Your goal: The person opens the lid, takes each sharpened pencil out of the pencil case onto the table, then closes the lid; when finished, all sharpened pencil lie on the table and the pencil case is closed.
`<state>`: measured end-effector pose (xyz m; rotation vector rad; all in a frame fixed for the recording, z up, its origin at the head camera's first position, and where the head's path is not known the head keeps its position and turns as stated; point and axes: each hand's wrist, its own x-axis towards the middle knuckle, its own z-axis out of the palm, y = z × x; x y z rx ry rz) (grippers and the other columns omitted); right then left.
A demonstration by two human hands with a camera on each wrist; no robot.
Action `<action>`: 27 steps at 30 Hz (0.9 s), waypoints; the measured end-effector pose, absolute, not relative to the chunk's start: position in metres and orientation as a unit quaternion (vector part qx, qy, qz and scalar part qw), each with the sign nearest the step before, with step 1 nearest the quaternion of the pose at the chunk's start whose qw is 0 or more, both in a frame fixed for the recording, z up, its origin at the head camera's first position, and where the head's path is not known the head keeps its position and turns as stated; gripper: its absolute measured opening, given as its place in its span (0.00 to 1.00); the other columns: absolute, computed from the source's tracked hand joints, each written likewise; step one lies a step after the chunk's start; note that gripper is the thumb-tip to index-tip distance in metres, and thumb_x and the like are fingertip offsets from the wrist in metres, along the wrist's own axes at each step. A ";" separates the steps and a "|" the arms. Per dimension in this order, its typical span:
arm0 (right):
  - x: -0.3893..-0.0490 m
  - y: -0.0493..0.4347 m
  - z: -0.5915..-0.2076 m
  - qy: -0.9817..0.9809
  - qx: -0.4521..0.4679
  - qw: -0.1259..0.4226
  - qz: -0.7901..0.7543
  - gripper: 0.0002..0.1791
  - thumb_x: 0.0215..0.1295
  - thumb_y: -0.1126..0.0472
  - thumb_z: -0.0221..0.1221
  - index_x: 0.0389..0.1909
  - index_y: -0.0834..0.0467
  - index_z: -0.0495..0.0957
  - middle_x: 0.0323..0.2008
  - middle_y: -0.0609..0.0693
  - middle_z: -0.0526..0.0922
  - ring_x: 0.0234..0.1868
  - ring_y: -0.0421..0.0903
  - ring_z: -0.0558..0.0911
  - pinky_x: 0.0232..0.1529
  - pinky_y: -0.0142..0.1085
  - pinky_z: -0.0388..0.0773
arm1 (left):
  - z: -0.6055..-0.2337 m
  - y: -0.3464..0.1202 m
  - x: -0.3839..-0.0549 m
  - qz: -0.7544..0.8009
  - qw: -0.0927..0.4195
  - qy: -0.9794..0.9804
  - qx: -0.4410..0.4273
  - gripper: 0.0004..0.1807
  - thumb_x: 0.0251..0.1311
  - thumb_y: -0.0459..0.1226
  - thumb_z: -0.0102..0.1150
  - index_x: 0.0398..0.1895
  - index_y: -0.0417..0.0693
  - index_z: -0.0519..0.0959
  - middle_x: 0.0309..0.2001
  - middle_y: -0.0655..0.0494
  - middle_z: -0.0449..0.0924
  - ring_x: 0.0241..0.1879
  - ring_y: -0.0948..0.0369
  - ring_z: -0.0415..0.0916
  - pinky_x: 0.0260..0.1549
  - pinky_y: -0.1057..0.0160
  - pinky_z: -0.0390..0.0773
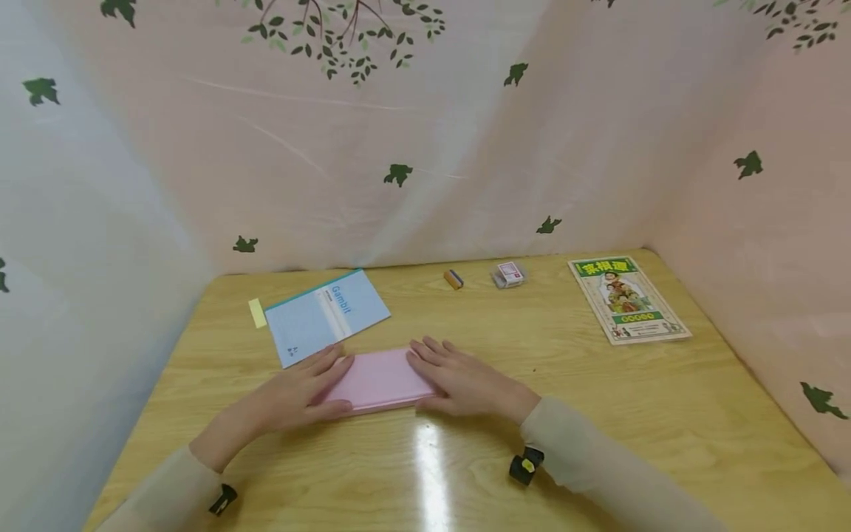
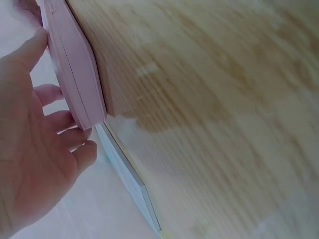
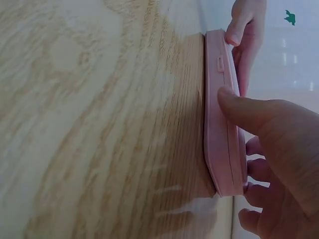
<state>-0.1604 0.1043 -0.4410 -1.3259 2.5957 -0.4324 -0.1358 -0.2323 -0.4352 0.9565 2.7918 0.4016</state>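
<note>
A flat pink case with a small latch on its front side lies on the wooden table. My left hand holds its left end, the thumb at the front edge and the fingers toward the far corner. At the right end, my right hand holds it too; its thumb presses the front side in the right wrist view, while the fingers reach across the top toward the back. The case appears closed, a seam running along its side. Its ends are partly hidden under the hands.
Behind my left hand lies a light blue notebook, a pale yellow strip beside it. A small orange and blue block and a small white box in clear wrap sit near the back edge. An illustrated green-titled sheet lies at right.
</note>
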 end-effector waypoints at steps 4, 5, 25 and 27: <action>-0.165 0.097 -0.437 0.876 -0.456 0.079 -0.135 0.45 0.70 0.41 0.61 0.78 0.62 0.57 0.77 0.61 0.55 0.77 0.61 0.54 0.77 0.55 0.50 | -0.434 -0.239 -0.135 0.139 0.052 0.927 0.343 0.46 0.65 0.65 0.56 0.77 0.45 0.63 0.76 0.40 0.57 0.75 0.43 0.55 0.70 0.41 0.63; -0.166 0.096 -0.436 0.877 -0.456 0.073 -0.131 0.45 0.69 0.41 0.62 0.77 0.63 0.59 0.77 0.61 0.57 0.77 0.62 0.56 0.76 0.55 0.52 | -0.434 -0.239 -0.135 0.139 0.044 0.925 0.350 0.47 0.64 0.64 0.58 0.77 0.44 0.64 0.76 0.40 0.58 0.74 0.43 0.56 0.70 0.41 0.63; -0.164 0.084 -0.434 0.893 -0.443 0.034 -0.074 0.40 0.59 0.46 0.67 0.69 0.62 0.71 0.70 0.64 0.69 0.69 0.64 0.70 0.64 0.55 0.75 | -0.429 -0.231 -0.145 0.129 0.052 0.918 0.371 0.47 0.59 0.63 0.65 0.71 0.38 0.71 0.67 0.39 0.72 0.62 0.45 0.75 0.59 0.46 0.78; -0.164 0.084 -0.434 0.893 -0.441 0.036 -0.075 0.40 0.59 0.46 0.66 0.69 0.62 0.72 0.70 0.64 0.69 0.69 0.64 0.70 0.64 0.56 0.75 | -0.429 -0.230 -0.146 0.129 0.060 0.921 0.363 0.48 0.57 0.62 0.67 0.71 0.39 0.71 0.68 0.40 0.71 0.61 0.45 0.76 0.58 0.47 0.79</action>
